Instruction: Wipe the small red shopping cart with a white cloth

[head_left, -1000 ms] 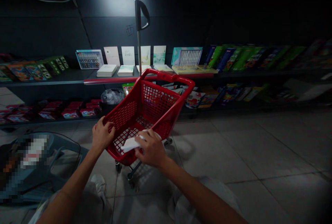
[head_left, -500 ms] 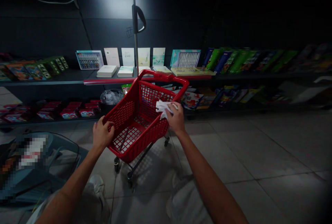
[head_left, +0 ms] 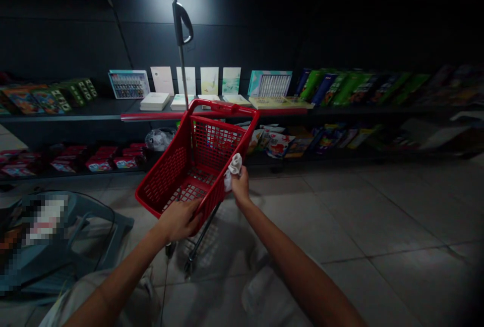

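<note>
Two bare hands work at a red moulded-plastic mesh shopping cart (head_left: 223, 109) on a thin dark wheeled frame (head_left: 198, 243). Left hand (head_left: 177, 221): grip closed over the smooth near rim. Right hand (head_left: 240, 186): narrow grip pinching a crumpled, soft white cloth (head_left: 235, 165), just beside the cart's right wall.

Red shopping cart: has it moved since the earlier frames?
Yes, leftward in view: the red shopping cart's far rim now sits further left against the white books.

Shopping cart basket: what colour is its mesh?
Red, shown best in the head view: the basket has red mesh walls.
</note>
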A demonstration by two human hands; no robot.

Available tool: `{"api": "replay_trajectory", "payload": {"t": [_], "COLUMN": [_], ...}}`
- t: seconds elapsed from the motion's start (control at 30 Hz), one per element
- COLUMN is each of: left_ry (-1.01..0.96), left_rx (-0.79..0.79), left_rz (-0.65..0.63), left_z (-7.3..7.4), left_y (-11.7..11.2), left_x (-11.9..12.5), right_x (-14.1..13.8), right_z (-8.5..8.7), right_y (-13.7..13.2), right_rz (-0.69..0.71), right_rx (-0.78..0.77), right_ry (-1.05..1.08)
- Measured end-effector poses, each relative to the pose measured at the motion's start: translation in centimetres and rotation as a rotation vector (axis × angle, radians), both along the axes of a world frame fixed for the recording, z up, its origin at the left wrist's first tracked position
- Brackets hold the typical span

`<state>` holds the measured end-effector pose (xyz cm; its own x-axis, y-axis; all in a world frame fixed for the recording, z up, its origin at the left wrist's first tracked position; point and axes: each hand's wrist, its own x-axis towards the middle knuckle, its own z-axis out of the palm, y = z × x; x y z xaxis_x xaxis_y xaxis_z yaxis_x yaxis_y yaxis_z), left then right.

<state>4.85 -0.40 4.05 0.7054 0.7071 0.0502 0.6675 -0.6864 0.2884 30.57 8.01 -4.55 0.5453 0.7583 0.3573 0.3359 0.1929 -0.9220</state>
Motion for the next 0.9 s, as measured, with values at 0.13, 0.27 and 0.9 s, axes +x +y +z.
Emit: {"api": "replay_trajectory", "payload": {"t": [0.13, 0.27, 0.9], "left_ry": [0.012, 0.015, -0.03], "left_rx": [0.012, -0.006, 0.06], "left_rz": [-0.02, -0.018, -0.127], "left_z": [-0.1, -0.2, -0.7], "left_y": [0.6, 0.9, 1.4], "left_x": [-0.6, -1.8, -4.2], "right_x": [-5.5, -9.7, 1.9], "right_z": [-2.1, -4.1, -0.6], "right_y": [-4.3, -8.1, 4.7], "right_rz": [0.099, 0.118, -0.078], "right_rx": [-0.136, -0.123, 0.082], "right_ry": [0.242, 0.173, 0.636]}}
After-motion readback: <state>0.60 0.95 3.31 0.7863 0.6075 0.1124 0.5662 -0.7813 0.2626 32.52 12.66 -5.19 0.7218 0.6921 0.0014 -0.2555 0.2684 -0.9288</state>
